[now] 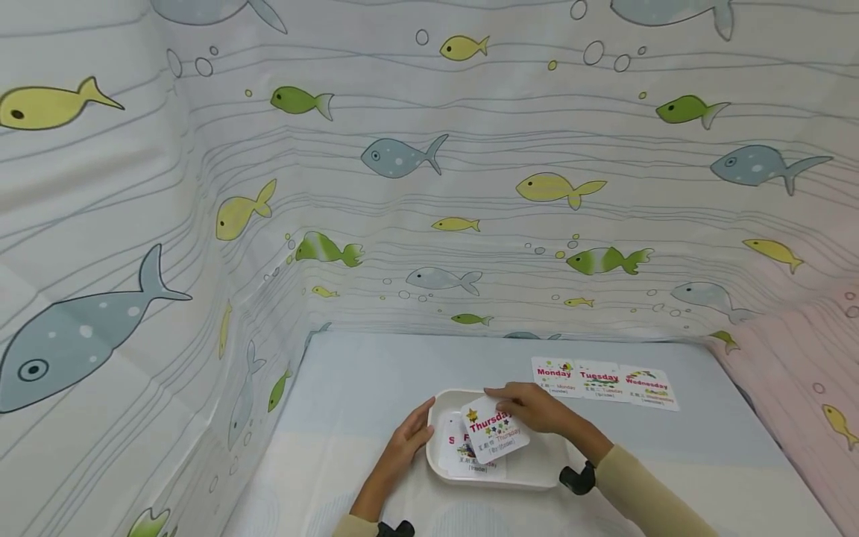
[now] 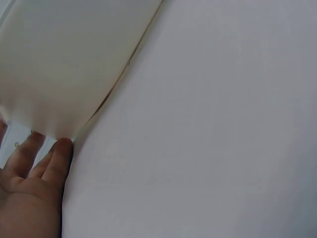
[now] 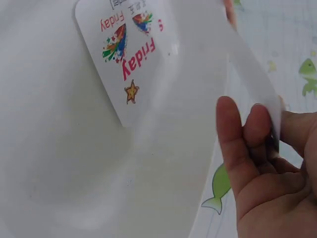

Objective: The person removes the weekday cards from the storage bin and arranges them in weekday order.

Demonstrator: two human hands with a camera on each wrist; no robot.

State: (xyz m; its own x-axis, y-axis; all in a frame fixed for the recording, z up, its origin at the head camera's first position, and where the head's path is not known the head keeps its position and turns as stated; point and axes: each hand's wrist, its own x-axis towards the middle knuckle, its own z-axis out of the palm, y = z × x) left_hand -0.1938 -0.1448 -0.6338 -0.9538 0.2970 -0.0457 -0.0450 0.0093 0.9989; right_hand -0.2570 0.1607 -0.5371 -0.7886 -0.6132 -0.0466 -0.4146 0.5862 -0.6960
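Observation:
My right hand (image 1: 537, 406) pinches the white Thursday card (image 1: 498, 440) at its upper right, between thumb and fingers. The card is tilted over the white tray (image 1: 496, 483). In the right wrist view this card (image 3: 252, 74) appears nearly edge-on. Beneath it in the tray lies a Friday card (image 3: 133, 54), partly covered in the head view. Another card (image 1: 451, 462), whose red word begins with S, overlaps with it on the left. My left hand (image 1: 401, 444) rests against the tray's left end, its fairly straight fingers (image 2: 58, 163) touching the outer wall.
Behind the tray to the right, the Monday card (image 1: 555, 384), Tuesday card (image 1: 599, 388) and Wednesday card (image 1: 646, 395) lie in a row. They sit on a pale blue and white tabletop (image 1: 376, 365). Fish-patterned cloth (image 1: 496, 246) rises at the back and sides.

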